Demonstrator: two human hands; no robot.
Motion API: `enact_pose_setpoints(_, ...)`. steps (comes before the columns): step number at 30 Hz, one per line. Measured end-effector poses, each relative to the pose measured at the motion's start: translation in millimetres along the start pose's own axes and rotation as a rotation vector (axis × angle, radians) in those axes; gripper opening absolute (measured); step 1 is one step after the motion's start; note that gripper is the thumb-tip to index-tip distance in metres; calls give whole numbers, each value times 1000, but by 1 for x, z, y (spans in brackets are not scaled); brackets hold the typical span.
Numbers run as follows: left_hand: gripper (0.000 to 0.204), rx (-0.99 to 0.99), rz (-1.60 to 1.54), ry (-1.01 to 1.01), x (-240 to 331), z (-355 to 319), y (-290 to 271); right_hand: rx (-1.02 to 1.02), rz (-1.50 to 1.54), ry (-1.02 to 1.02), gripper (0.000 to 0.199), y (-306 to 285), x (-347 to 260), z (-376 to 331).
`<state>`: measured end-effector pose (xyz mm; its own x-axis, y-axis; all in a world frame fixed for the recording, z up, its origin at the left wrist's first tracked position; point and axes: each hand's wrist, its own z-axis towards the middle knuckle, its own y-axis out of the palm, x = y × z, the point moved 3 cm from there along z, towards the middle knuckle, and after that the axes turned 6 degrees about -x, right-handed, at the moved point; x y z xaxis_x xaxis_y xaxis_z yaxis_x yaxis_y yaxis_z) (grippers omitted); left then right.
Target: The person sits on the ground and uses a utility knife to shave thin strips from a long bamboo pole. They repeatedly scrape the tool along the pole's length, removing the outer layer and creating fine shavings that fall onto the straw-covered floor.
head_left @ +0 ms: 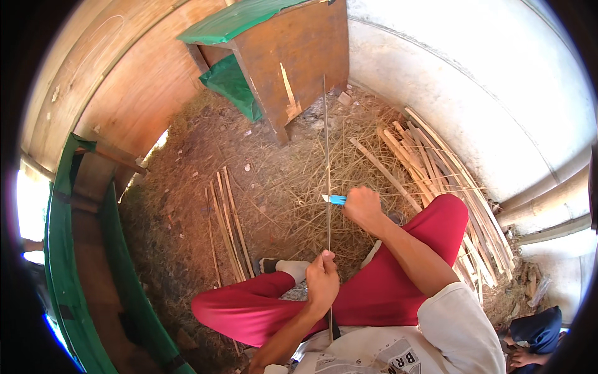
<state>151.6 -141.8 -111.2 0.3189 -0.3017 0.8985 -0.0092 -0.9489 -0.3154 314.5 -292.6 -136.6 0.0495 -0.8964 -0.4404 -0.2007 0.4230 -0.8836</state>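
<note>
"Fingers of the left hand: how do they stand?"

"Clamped on a long, thin strip, just above the person's lap."

"And the right hand?"

"Its fingers are curled tightly around a blue-handled knife. The blade points left, at the strip; whether it touches cannot be told from this view."

"Where does the strip lie?"

"It runs from the waist up between the bent legs in maroon trousers, past the blade, its far end showing against the side of a brown wooden cabinet."

"What is on the floor around the person?"

"Thin shavings ahead of the feet, a large pile of wooden strips beside the right leg and a smaller group of sticks off to the left."

"Anyone else?"

"Part of another person in dark clothing, at the lower right."
</note>
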Motion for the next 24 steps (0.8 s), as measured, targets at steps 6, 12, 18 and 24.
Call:
enact_pose_setpoints(6,39,12,78,47,3,0,2,56,11,28,16,-1,3,9)
enact_pose_setpoints(12,39,17,165,95,8,4,0,116,39,43,16,1,11,16)
enact_pose_setpoints(18,39,-80,116,20,20,3,-23,1,-52,-276,12,-11,3,21)
enact_pose_setpoints(24,27,-258,-194,-23,15,-8,-51,187,41,-655,8,-31,3,23)
